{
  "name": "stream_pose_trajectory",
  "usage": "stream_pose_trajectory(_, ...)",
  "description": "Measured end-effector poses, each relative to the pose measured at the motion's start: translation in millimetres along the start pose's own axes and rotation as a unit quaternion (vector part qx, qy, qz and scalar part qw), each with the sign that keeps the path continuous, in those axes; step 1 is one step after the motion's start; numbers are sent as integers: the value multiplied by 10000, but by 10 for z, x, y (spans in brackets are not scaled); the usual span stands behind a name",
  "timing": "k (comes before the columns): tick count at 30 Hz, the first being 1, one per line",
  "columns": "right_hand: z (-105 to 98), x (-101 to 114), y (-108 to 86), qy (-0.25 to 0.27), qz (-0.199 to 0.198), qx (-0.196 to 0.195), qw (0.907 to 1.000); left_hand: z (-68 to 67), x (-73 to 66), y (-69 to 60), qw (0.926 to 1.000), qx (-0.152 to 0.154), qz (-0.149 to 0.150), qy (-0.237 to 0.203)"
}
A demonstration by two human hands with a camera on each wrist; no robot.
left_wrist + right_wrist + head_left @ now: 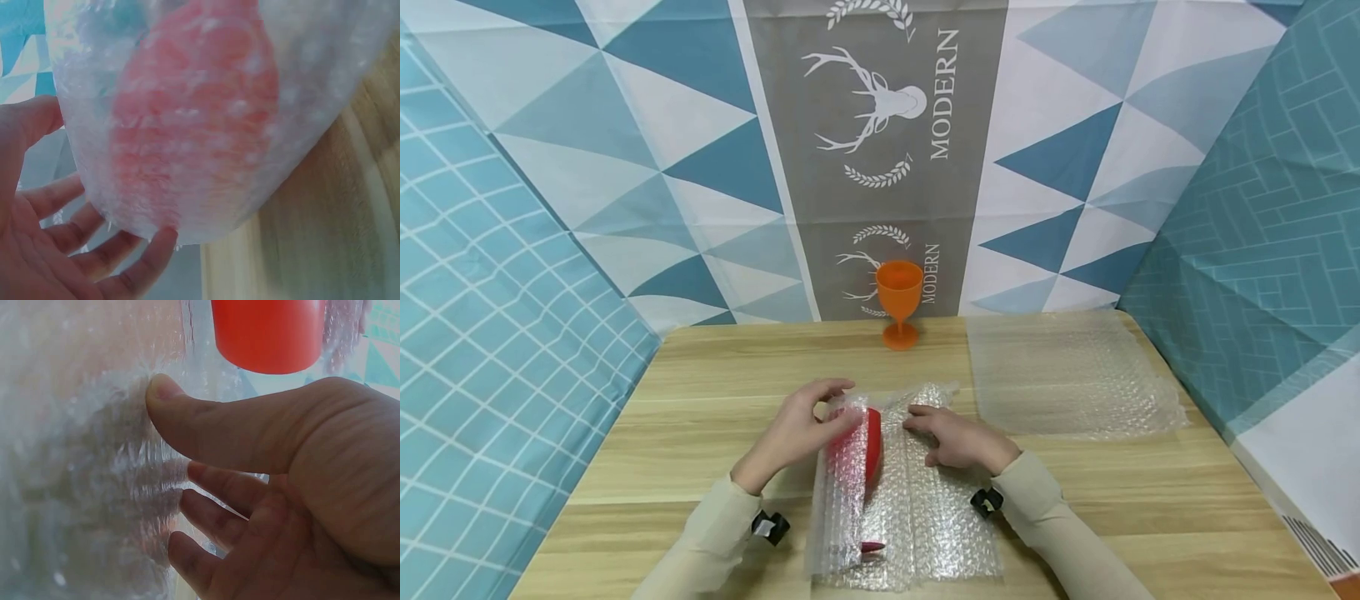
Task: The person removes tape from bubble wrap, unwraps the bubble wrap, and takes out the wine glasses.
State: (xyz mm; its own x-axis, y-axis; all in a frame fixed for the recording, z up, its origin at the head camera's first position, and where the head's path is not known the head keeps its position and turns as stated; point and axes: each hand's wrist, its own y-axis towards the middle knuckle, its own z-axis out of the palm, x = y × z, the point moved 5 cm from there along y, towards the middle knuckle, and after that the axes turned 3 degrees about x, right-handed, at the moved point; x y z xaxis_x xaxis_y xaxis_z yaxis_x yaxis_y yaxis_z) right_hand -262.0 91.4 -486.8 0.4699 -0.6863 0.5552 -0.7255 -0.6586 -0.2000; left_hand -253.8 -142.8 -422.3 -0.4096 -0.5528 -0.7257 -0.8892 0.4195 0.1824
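Observation:
A red goblet (874,446) lies on its side on a sheet of bubble wrap (891,517), its bowl toward the back. The sheet's left part is folded over it, leaving part of the bowl and the edge of the foot (872,547) bare. My left hand (801,429) touches the wrap around the bowl's end, with fingers spread in the left wrist view. At the sheet's right part, my right hand (958,439) pinches the wrap; its thumb (187,419) presses the film in the right wrist view, and the forefinger is hidden there.
An orange goblet (900,296) stands upright at the back edge of the wooden table (700,417). Another flat bubble wrap sheet (1067,375) lies at the back right. Patterned cloth walls (700,167) enclose the table's back and sides.

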Motion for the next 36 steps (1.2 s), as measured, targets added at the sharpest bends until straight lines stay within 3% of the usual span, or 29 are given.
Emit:
stream_pose_trajectory(9,5,-10,19,-46,-7,10,10000,-42,-6,73,9981,-271,-240,498)
stream_pose_trajectory(19,-5,-3,33,-123,-192,-46,9997,-87,-32,120,9947,-172,-550,854)
stream_pose_trajectory(27,0,-1,27,-88,-127,-56,9999,-88,-57,153,9959,-150,-424,785)
stream_pose_trajectory(36,9,9,7,14,-84,-57,9999,-125,-109,165,9939,-237,-369,1008)
